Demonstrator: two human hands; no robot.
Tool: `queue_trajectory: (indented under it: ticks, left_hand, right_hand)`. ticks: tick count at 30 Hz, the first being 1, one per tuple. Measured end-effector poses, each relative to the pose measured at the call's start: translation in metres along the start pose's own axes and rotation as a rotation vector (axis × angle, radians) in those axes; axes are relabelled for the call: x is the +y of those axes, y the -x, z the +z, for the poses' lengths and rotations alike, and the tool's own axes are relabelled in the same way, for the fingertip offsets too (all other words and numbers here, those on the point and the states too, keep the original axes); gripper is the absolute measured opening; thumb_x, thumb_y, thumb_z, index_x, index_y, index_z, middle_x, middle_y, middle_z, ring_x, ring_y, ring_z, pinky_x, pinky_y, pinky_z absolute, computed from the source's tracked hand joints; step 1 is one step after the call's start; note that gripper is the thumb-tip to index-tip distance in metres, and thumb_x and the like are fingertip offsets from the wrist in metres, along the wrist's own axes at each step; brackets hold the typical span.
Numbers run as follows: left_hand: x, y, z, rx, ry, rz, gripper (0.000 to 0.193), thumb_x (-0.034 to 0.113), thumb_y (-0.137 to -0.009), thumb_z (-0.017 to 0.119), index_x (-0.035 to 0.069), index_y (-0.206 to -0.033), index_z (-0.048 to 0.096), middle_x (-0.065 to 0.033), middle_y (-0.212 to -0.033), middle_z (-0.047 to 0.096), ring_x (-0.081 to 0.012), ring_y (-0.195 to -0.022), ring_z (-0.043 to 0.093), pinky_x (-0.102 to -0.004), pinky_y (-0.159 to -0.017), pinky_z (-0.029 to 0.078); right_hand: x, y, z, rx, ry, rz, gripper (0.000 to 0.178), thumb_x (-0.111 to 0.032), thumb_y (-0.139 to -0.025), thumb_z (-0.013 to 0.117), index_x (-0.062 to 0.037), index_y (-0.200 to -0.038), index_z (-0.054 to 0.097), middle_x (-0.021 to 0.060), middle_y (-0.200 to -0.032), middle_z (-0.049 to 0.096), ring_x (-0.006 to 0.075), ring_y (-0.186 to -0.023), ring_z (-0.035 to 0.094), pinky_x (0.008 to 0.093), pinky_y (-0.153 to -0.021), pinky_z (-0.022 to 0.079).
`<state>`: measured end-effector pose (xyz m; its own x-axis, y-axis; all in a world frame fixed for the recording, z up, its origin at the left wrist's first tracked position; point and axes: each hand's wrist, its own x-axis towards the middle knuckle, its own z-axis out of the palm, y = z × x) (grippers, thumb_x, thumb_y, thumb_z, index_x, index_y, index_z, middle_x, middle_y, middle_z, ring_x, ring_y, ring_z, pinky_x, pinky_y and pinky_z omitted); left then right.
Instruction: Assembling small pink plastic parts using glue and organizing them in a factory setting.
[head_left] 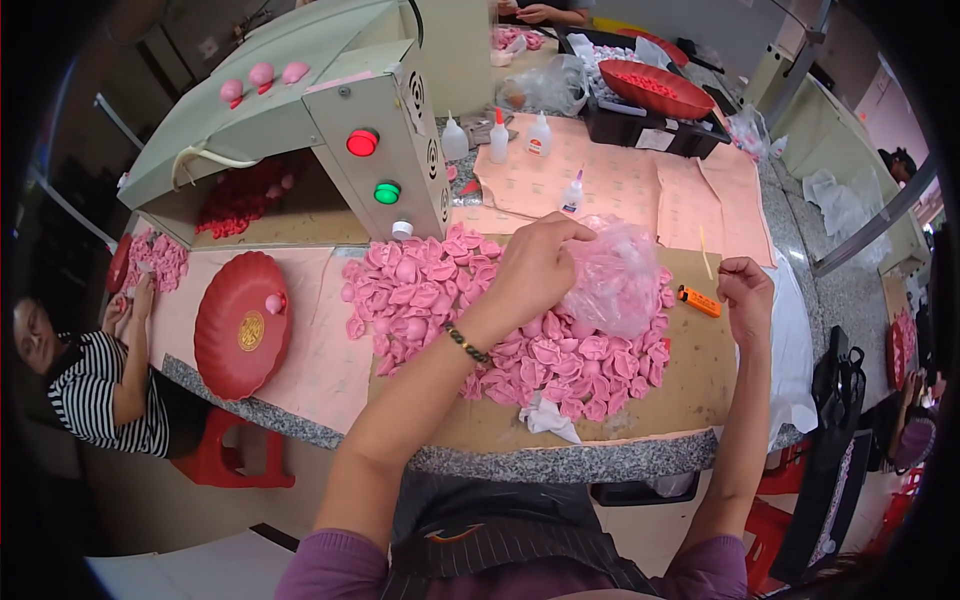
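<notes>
The desk [560, 462] has a speckled stone edge nearest the person. On it lies a heap of pink pieces [440, 290]. The left hand [530, 272] rests on the heap's right part, fingers clamped on a clear plastic bag [612, 280] of pink pieces. Right of the heap, beyond an orange lighter [698, 300], the right hand [747, 293] hovers, fingers curled together. Behind the heap stands a grey machine [390, 140].

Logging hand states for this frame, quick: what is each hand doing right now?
Left hand: closed, gripping the clear plastic bag over the pile of pink pieces.
Right hand: loosely curled above the cardboard; holding anything cannot be told.
</notes>
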<state>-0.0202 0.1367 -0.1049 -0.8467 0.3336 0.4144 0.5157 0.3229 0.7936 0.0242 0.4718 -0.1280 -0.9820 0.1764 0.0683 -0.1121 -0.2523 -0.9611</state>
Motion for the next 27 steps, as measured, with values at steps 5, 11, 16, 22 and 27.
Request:
queue_trajectory:
  ticks: [5, 11, 16, 22, 27]
  left_hand:
    - [0.005, 0.035, -0.025, 0.185, 0.157, -0.051, 0.024, -0.002, -0.079, 0.052, -0.001, -0.100, 0.064, -0.0122, -0.098, 0.062, -0.0200, -0.079, 0.061, -0.0287, -0.070, 0.047]
    - [-0.015, 0.082, -0.059, 0.264, 0.119, -0.202, 0.016, 0.002, -0.079, 0.065, -0.001, -0.095, 0.066, -0.0057, -0.088, 0.062, -0.0097, -0.073, 0.055, -0.0221, -0.064, 0.044]
    - [-0.020, 0.087, -0.068, 0.328, 0.130, -0.257, 0.013, -0.002, -0.072, 0.071, 0.001, -0.084, 0.067, -0.0038, -0.078, 0.061, -0.0105, -0.071, 0.055, -0.0226, -0.063, 0.044]
    - [-0.023, 0.092, -0.078, 0.308, -0.155, -0.030, 0.011, -0.005, -0.073, 0.071, -0.002, -0.081, 0.065, -0.0047, -0.081, 0.059, -0.0078, -0.066, 0.051, -0.0189, -0.057, 0.040]
    - [-0.020, 0.090, -0.074, 0.264, -0.217, -0.064, 0.013, -0.006, -0.070, 0.072, 0.000, -0.081, 0.066, -0.0093, -0.077, 0.061, -0.0170, -0.067, 0.059, -0.0241, -0.056, 0.047]
  right_hand:
    - [0.002, -0.017, 0.004, 0.048, 1.564, -0.461, 0.017, 0.009, -0.070, 0.057, 0.0056, -0.086, 0.059, 0.0121, -0.083, 0.057, 0.0206, -0.064, 0.057, 0.0292, -0.058, 0.045]
    - [-0.014, -0.045, 0.194, -0.387, 0.844, -0.673, 0.007, 0.007, -0.073, 0.055, 0.0055, -0.079, 0.056, 0.0133, -0.073, 0.056, 0.0248, -0.065, 0.057, 0.0319, -0.061, 0.045]
    - [0.063, -0.130, 0.281, -0.603, 0.940, -0.524, 0.032, 0.006, -0.069, 0.058, 0.0018, -0.100, 0.063, 0.0151, -0.093, 0.060, 0.0312, -0.090, 0.059, 0.0383, -0.079, 0.047]
    - [0.117, -0.169, 0.330, -0.846, 0.884, -0.593, 0.055, 0.011, -0.063, 0.061, -0.0025, -0.116, 0.055, 0.0137, -0.113, 0.054, 0.0320, -0.111, 0.049, 0.0386, -0.091, 0.043]
    - [0.132, -0.181, 0.350, -1.070, 0.963, -0.547, 0.061, 0.006, -0.066, 0.064, -0.0052, -0.124, 0.050, 0.0129, -0.120, 0.051, 0.0320, -0.117, 0.044, 0.0391, -0.098, 0.040]
